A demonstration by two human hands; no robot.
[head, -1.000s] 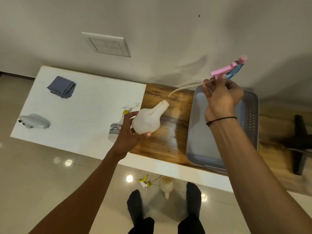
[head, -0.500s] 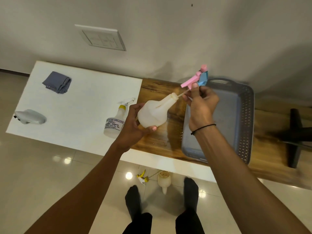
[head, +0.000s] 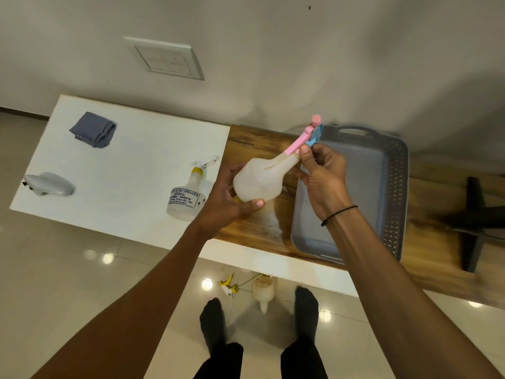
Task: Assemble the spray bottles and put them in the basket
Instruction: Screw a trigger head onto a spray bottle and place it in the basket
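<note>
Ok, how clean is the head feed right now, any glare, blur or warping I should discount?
Head view: bright lamp glare spots on the floor tiles; wide-angle bending curves the table edges; the right side near the black stand is smeared; both hands and the white bottle read sharp, soft shadows on the wall.
</note>
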